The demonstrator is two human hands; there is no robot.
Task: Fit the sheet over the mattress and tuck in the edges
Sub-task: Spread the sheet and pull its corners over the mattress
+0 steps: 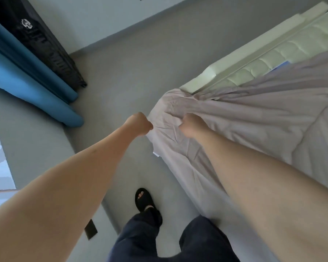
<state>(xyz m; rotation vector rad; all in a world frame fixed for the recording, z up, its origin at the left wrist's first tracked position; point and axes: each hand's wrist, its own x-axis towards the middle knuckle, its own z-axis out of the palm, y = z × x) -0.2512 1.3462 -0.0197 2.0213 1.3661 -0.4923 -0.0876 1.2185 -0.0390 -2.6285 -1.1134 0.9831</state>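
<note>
1. The sheet (254, 114) is pale and pinkish. It lies over the near part of the mattress (273, 59) and hangs down its near side.
2. The far part of the mattress is bare. It is pale yellow and has stitched squares along its side.
3. The sheet is bunched up at the mattress corner, with many folds running away from that spot.
4. The left hand (139, 124) is closed in a fist. It grips the edge of the sheet right at the corner. The cloth starts just where the knuckles end.
5. The right hand (190, 124) is also curled tight. It holds a bunch of sheet on top of the corner, and the cloth puffs up around its fingers.
6. Both hands are close to each other, with a small fold of sheet between them.
7. Both arms reach out straight from the person.
8. On the grey floor (121, 72) below is a foot in a black sandal (143, 199), and dark trousers (140, 237).
9. A blue curtain (27, 72) hangs at the left, well apart from the bed.
</note>
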